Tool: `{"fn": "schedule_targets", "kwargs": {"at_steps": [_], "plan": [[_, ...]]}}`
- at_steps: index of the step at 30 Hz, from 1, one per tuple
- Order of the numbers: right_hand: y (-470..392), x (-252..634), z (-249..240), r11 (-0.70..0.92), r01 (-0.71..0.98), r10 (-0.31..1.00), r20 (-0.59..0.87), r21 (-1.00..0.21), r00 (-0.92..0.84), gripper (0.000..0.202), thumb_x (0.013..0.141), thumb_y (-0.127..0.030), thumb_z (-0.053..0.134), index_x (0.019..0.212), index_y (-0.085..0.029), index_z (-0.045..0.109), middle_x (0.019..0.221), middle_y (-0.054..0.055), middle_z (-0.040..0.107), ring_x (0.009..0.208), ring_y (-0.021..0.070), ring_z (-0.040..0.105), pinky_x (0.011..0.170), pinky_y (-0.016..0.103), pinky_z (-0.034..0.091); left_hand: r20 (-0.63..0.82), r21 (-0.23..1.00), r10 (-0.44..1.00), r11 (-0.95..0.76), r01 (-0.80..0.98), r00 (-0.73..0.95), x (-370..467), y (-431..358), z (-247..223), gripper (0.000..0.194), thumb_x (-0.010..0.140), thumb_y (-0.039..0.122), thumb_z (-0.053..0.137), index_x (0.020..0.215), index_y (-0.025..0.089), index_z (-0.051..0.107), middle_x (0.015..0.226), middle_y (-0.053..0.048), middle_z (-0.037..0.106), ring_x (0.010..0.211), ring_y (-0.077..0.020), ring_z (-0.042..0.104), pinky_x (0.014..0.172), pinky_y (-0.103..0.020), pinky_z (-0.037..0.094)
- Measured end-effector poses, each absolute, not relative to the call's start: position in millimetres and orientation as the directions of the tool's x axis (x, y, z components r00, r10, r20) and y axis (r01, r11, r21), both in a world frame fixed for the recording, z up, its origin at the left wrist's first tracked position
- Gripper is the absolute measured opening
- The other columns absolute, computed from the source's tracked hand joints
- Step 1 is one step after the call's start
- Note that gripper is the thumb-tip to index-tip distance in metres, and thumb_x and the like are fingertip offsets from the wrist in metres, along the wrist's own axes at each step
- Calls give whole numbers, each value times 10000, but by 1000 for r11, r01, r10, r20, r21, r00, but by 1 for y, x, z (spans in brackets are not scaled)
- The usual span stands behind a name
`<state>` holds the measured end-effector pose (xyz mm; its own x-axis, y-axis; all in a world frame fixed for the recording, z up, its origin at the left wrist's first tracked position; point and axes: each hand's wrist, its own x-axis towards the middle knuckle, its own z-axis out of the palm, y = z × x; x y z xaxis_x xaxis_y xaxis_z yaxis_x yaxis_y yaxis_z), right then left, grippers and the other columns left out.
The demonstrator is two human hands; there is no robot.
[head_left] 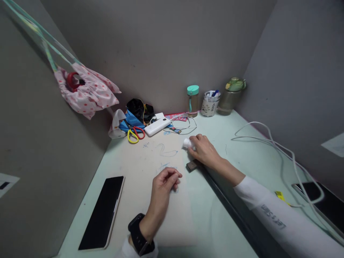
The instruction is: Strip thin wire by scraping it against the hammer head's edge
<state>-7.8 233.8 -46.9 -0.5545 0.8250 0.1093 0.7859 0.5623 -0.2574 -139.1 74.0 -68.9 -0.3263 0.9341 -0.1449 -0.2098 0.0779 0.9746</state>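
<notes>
My right hand is closed around a small white cylindrical object, just above the pale table; the fingers hide part of it. Below that hand lies a small dark brown block, at the far end of a long black bar running under the forearm. My left hand, with a black watch on the wrist, is loosely curled over a large sheet of paper. Its thumb meets the fingers, and nothing shows in them. Blue drawn marks are on the paper beyond it.
At left lies a black-screened tablet. Scissors, a white power bank and a blue-black pouch sit at the back, near two bottles and a pen holder. White cable loops at right; a polka-dot bag hangs at left.
</notes>
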Motion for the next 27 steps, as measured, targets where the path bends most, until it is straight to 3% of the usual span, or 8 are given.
{"fn": "schedule_targets", "kwargs": {"at_steps": [3, 10, 14, 18, 27], "plan": [[241, 2, -42, 512, 825, 857, 81, -239, -508, 322, 927, -287, 459, 1184, -131, 575, 1112, 144, 608, 959, 242, 579, 781, 304, 413, -149, 973, 938, 83, -215, -313, -140, 74, -70, 176, 825, 313, 665, 786, 143, 640, 661, 12, 565, 561, -86, 494, 550, -219, 387], [284, 29, -21, 318, 944, 948, 63, -86, -313, 445, 927, -317, 474, 1320, -112, 513, 1235, 219, 572, 1093, 337, 552, 810, 388, 427, -141, 984, 940, 99, -146, -312, -141, 75, -70, 181, 821, 325, 648, 817, 147, 679, 717, -8, 603, 564, -88, 488, 552, -223, 399], [315, 38, -12, 250, 968, 968, 16, 12, -250, 419, 948, -386, 541, 1301, -161, 545, 1273, 144, 577, 1120, 273, 563, 906, 433, 467, -118, 993, 948, 105, -58, -295, -140, 73, -67, 180, 793, 321, 657, 793, 150, 712, 680, -17, 615, 585, -106, 508, 572, -230, 422], [348, 45, -3, 226, 969, 974, -27, 97, -224, 398, 936, -411, 608, 1261, -182, 590, 1320, 102, 573, 1173, 257, 568, 990, 502, 471, -148, 988, 941, 126, -93, -305, -140, 75, -70, 217, 789, 356, 663, 803, 146, 719, 670, -13, 597, 541, -96, 499, 520, -219, 406], [383, 41, -17, 271, 962, 963, -15, 26, -271, 392, 941, -372, 621, 1269, -160, 588, 1278, 108, 605, 1100, 233, 621, 920, 455, 537, -178, 984, 926, 167, -62, -334, -142, 77, -72, 227, 754, 345, 689, 813, 136, 756, 643, -7, 589, 479, -86, 480, 508, -236, 395]]}}
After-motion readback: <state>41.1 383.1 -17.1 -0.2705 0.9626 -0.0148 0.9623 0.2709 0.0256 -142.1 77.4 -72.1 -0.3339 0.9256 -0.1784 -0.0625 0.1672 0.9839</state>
